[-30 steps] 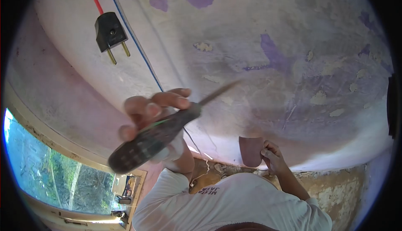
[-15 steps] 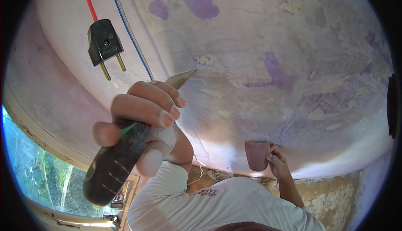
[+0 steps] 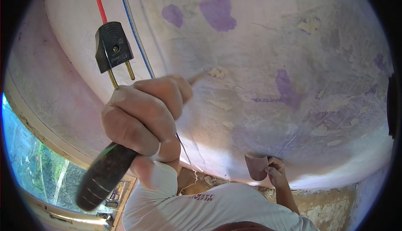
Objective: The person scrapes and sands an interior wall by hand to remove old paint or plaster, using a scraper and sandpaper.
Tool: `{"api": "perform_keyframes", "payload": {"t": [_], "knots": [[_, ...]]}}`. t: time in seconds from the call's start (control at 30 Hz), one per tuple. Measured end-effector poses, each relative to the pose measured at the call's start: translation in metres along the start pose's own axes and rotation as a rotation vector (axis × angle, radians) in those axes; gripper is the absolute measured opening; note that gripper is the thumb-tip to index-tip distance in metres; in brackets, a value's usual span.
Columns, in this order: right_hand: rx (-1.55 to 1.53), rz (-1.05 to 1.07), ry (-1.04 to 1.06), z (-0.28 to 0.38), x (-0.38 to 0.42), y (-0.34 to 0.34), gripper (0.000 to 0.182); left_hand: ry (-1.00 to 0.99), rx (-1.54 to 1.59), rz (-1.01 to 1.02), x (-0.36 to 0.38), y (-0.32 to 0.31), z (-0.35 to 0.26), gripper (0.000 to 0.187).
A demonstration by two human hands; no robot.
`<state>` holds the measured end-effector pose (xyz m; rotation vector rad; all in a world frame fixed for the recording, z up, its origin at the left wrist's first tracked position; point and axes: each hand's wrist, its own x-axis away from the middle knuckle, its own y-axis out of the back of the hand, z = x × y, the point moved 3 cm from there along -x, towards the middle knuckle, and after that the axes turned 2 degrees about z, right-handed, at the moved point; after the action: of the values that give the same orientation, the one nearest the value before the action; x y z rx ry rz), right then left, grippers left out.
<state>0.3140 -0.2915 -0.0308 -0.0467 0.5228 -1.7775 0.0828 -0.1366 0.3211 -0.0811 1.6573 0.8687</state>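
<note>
Pale plastered wall (image 3: 259, 42) with purple patches and flaking spots fills the view, curved by the lens. At far left a window (image 3: 37, 172) shows blurred greenery, its frame cut off by the dark edge. Above it, a black plug (image 3: 112, 50) with two brass pins hangs on red and blue wires (image 3: 113, 4) that run out of view at the top. Near the middle left, the left hand (image 3: 142, 113) is clenched around a dark-handled scraper (image 3: 104, 172); the fist hides most of the tool, and only its blurred tip (image 3: 197, 77) shows, at a flaked patch on the wall. Below lies a white shirt with lettering too small to read. Lower right, the right hand (image 3: 274, 174) grasps a brownish piece of sandpaper (image 3: 256, 167) against the wall, fingers partly hidden behind it.
</note>
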Motion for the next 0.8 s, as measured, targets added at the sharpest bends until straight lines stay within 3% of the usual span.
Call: {"api": "perform_keyframes", "payload": {"t": [0.1, 0.4, 0.5, 0.57, 0.63, 0.7, 0.8], "knots": [[0.028, 0.005, -0.010, -0.001, 0.000, 0.000, 0.009, 0.065, 0.128, 0.162, -0.008, 0.000, 0.004, 0.040], [0.055, 0.008, 0.033, -0.003, -0.001, -0.003, 0.011, 0.201, -0.051, 0.109, -0.015, -0.005, -0.003, 0.039], [0.060, 0.008, 0.012, -0.007, 0.001, 0.000, 0.011, 0.378, -0.137, 0.071, -0.019, -0.012, -0.001, 0.041], [0.063, 0.009, 0.007, -0.004, 0.000, -0.001, 0.011, 0.349, -0.130, -0.155, -0.019, -0.023, -0.007, 0.040], [0.066, -0.002, 0.004, -0.004, -0.001, 0.000, 0.010, 0.361, -0.046, 0.014, -0.028, -0.007, -0.019, 0.036], [0.059, -0.012, 0.003, -0.004, 0.000, -0.003, 0.010, 0.491, -0.251, 0.033, -0.029, -0.011, -0.010, 0.035], [0.062, -0.019, 0.007, -0.003, 0.000, -0.002, 0.009, 0.447, -0.082, 0.016, -0.029, -0.012, -0.005, 0.034]]}}
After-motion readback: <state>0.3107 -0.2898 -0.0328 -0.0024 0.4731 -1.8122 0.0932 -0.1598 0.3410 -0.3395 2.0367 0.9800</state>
